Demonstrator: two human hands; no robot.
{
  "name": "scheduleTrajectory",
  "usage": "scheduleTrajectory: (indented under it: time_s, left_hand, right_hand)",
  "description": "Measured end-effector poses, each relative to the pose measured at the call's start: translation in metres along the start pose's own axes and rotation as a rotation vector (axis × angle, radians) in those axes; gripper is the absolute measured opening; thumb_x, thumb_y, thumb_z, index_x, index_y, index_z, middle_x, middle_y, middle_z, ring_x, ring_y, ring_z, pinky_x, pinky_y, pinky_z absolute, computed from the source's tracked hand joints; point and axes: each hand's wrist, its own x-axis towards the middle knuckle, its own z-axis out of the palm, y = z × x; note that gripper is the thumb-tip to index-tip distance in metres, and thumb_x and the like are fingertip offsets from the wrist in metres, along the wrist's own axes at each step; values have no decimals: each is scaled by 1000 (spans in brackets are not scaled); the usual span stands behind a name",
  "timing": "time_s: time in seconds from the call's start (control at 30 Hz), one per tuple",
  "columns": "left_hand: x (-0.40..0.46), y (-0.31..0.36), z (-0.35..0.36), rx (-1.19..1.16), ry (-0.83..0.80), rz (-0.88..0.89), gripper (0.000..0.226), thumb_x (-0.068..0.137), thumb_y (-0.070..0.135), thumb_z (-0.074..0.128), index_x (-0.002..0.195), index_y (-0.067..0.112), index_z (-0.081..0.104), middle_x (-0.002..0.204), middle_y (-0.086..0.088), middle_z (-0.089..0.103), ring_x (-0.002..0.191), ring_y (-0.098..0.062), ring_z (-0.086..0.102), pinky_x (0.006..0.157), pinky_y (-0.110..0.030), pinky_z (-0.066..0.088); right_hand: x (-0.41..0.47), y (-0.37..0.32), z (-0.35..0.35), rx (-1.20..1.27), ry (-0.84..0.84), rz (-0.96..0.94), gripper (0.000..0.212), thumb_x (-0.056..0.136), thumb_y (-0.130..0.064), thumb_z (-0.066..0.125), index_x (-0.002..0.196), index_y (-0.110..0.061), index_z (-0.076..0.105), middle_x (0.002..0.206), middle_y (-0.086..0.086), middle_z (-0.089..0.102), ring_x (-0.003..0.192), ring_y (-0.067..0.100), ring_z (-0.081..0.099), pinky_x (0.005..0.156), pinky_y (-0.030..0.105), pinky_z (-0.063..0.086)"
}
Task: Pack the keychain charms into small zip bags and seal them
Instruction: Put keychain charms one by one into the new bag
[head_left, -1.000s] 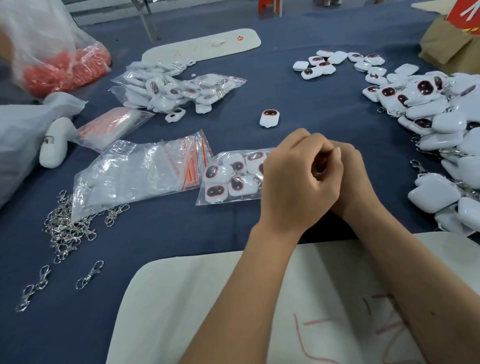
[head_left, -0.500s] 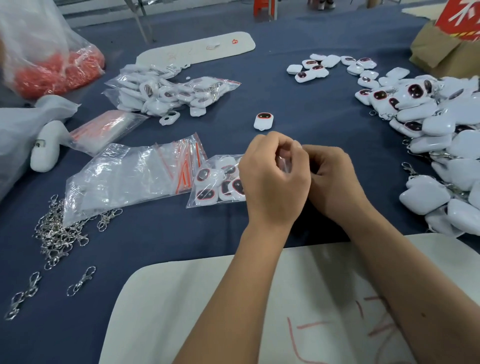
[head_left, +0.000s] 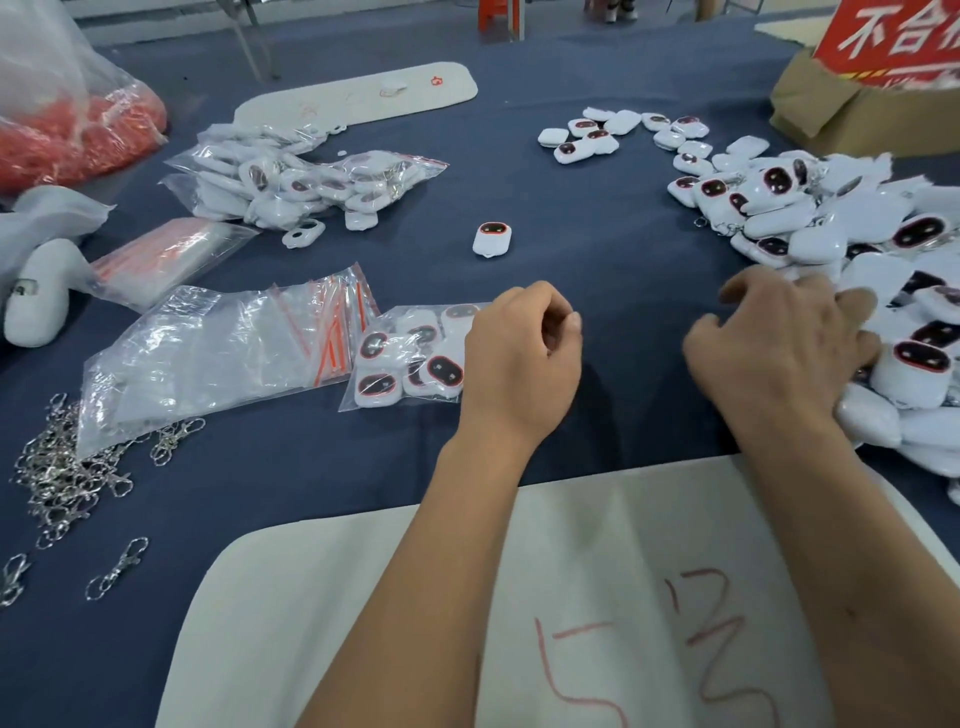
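A small zip bag filled with several white charms lies flat on the blue cloth. My left hand covers its right end, fingers curled and thumb against the forefinger, with nothing visible between them. My right hand is off to the right with bent, spread fingers resting on the edge of the big pile of loose white charms. A single charm lies alone beyond my hands. A stack of empty zip bags with red seals lies left of the filled bag.
Filled bags are heaped at the back left. Metal clasps lie at the left edge. A white board with red writing sits under my forearms. A cardboard box stands far right, and a sack of red items far left.
My hands were together over the filled bag's right end. They have parted: the right hand has moved right onto the charm pile, while the left stays at the bag.
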Motion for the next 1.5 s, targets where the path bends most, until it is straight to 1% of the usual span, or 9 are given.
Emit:
scheduleTrajectory:
  time_s: [0.13, 0.33, 0.43, 0.63, 0.83, 0.97, 1.17, 1.33, 1.5]
  left_hand:
    - [0, 0, 0, -14, -18, -23, 12, 93, 11, 62, 82, 14, 65, 79, 4, 66, 75, -14, 60, 73, -38, 52]
    - [2, -1, -3, -26, -42, -43, 10, 87, 4, 63, 84, 12, 68, 79, 2, 68, 76, -19, 62, 74, -43, 53]
    - [3, -4, -4, -41, -31, -69, 12, 87, 3, 64, 84, 14, 68, 80, 3, 68, 75, -15, 62, 75, -40, 55]
    - [4, -5, -6, -69, 4, -110, 14, 86, 2, 63, 87, 14, 70, 81, 3, 69, 73, -15, 61, 75, -39, 56]
    - [7, -7, -14, -137, 50, -93, 17, 89, 2, 62, 93, 15, 72, 84, 3, 69, 75, -15, 63, 73, -33, 54]
    - [4, -2, -20, -192, -124, 113, 57, 73, -15, 59, 115, 21, 74, 110, 3, 65, 91, -13, 62, 73, -20, 49]
    - [5, -7, -21, -260, -156, 27, 19, 83, 5, 83, 100, 12, 79, 114, -2, 66, 96, -6, 65, 74, -15, 48]
    - [9, -11, -22, -157, 57, -36, 20, 96, 33, 72, 87, 15, 76, 81, 0, 70, 77, -14, 63, 73, -35, 51]
    - [11, -16, -28, -248, 101, -150, 45, 100, 40, 63, 73, 5, 70, 60, -17, 57, 56, -17, 45, 56, -34, 39]
  right_hand:
    - [-11, -7, 7, -48, -68, -54, 43, 86, -10, 60, 129, -18, 61, 134, 24, 52, 128, 46, 43, 107, 53, 34]
    - [-34, -28, 14, 517, -65, -563, 33, 89, 3, 61, 118, -10, 71, 111, 10, 64, 103, 27, 59, 91, 29, 44]
    - [-33, -24, 14, 300, 186, -428, 21, 94, -23, 68, 114, -15, 68, 110, 11, 62, 111, 36, 52, 93, 42, 43]
    - [-44, -32, 23, 35, -128, -361, 29, 100, -40, 62, 107, -18, 44, 116, 13, 58, 104, 41, 63, 77, 39, 33]
    - [-38, -33, 37, 818, -28, -453, 16, 96, -20, 71, 108, -17, 61, 90, -8, 62, 81, 15, 61, 78, 27, 48]
    - [-32, -35, 35, 1391, -433, -163, 23, 100, -18, 57, 118, -28, 46, 113, -2, 61, 67, 17, 64, 55, 33, 52]
    - [-31, -36, 29, 1755, -831, -151, 53, 78, -10, 39, 130, -21, 44, 134, 14, 46, 88, 23, 68, 73, 36, 59]
    - [-32, -39, 28, 1608, -887, -283, 42, 98, 11, 30, 132, 0, 53, 120, 21, 64, 95, 30, 71, 81, 38, 60]
    - [-35, -41, 40, 1265, -542, -493, 18, 105, -8, 59, 111, -12, 76, 82, 1, 74, 52, 22, 62, 44, 28, 48]
